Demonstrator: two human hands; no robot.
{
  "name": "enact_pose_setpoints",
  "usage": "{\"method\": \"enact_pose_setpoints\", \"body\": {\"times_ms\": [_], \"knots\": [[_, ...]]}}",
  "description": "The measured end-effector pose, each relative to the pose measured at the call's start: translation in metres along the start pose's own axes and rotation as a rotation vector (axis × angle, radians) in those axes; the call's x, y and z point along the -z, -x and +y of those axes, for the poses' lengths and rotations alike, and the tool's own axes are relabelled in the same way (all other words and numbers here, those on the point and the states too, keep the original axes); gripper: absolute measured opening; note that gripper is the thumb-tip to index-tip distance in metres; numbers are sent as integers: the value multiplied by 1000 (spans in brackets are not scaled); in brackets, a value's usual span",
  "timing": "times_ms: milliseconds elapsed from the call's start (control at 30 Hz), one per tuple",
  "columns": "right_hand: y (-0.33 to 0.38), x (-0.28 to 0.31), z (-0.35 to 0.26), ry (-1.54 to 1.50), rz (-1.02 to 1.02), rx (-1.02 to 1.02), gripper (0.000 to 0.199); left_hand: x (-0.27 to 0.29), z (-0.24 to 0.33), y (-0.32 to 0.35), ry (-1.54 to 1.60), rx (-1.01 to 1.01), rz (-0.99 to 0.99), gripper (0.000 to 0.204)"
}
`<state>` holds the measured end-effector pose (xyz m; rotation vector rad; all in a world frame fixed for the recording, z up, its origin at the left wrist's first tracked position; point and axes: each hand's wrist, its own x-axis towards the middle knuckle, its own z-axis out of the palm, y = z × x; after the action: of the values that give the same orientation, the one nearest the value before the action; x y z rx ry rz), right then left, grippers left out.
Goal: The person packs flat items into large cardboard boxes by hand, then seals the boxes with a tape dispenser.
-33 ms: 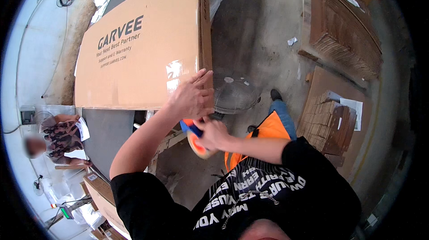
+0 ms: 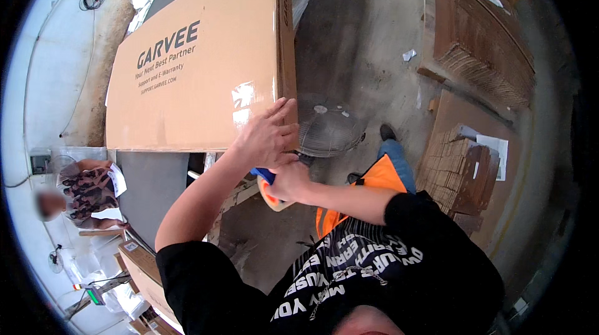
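A large brown cardboard box (image 2: 193, 66) with dark print lies on a grey belt (image 2: 150, 191). A shiny strip of clear tape (image 2: 243, 101) runs over its near end. My left hand (image 2: 265, 135) presses flat on the box's near right corner, fingers spread over the tape end. Just below that corner, my right hand (image 2: 290, 182) grips an orange and blue tape dispenser (image 2: 267, 192), which is partly hidden under my left hand.
A round metal fan (image 2: 327, 129) stands on the concrete floor right of the box. Stacks of flattened cardboard (image 2: 480, 35) and a lower cardboard pile (image 2: 462, 172) fill the right side. Another person (image 2: 81, 185) sits at the left. More boxes (image 2: 143, 266) lie at the lower left.
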<state>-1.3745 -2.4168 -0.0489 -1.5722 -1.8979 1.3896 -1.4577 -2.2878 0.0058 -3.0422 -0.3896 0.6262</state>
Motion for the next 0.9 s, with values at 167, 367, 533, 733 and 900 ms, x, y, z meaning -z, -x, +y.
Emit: {"method": "enact_pose_setpoints", "body": {"times_ms": [167,367,533,733,900], "knots": [[-3,-31,22,143,219,101,52,-14,5,10,11,11,109,62],[-25,-105,99,491,-225,295,57,-28,29,7,50,108,290,101],[44,-24,182,-592,-44,112,70,-46,52,32,122,351,242,127],[27,113,142,-1044,56,128,71,-32,71,19,124,366,321,124],[46,-10,182,-668,-78,121,78,-40,89,18,123,406,306,120]]}}
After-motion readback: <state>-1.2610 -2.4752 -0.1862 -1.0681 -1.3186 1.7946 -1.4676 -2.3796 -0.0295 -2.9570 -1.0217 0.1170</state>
